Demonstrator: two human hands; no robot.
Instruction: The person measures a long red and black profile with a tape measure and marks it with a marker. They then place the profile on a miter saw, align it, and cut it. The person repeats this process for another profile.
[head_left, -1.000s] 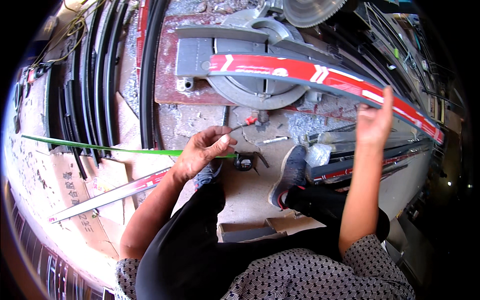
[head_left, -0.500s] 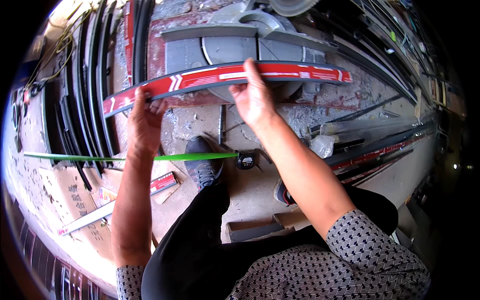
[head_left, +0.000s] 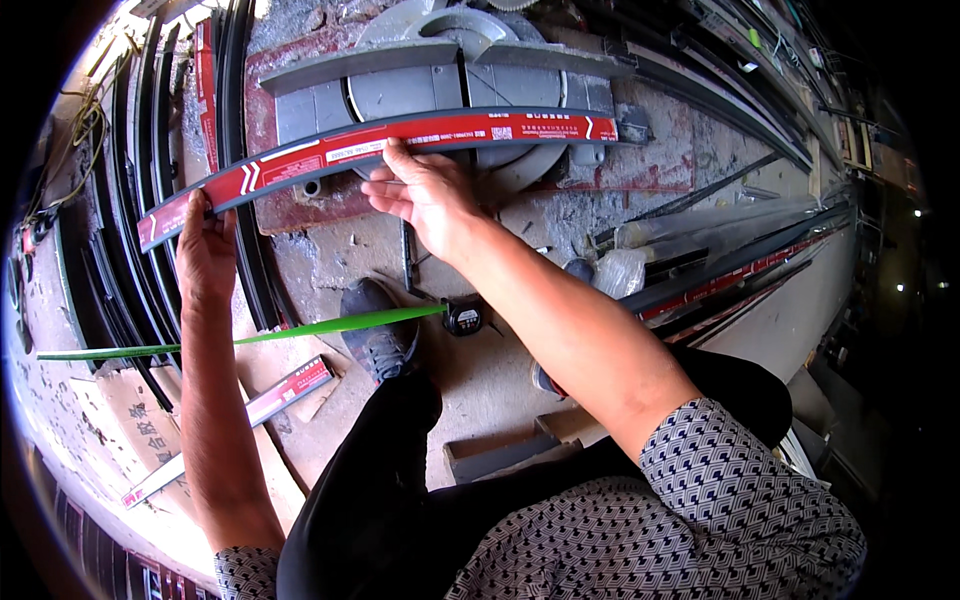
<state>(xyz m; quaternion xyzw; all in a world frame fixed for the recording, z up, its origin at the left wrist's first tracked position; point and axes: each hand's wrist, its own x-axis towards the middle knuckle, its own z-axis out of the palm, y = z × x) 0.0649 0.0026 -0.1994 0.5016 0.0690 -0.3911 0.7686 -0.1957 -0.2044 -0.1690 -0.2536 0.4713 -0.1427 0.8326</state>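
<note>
The right hand's fingers lie spread and nearly flat, tips pressed on the lower edge of a long red-taped metal profile, thumb tucked below it; they press rather than clamp. The right hand sits near the middle of the strip. The left hand is closed round the strip's left end, fingers wrapped over the top edge and thumb beneath.

The profile lies across the grey turntable of a mitre saw, its back edge close against the saw's fence; its right end stops just short of the fence's right tip, and its left end overhangs the saw base, reaching over a stack of black profiles that run away along the left side.

Below the hands is a patch of dusty concrete floor, bare between the saw base and the person's grey shoe. Just beside the shoe a tape measure lies with its green blade drawn out far to the left, crossing the black stack. A shorter red-taped offcut rests on cardboard lower left. To the right, more long profiles, some plastic-wrapped, fan outward, hemming that side.
</note>
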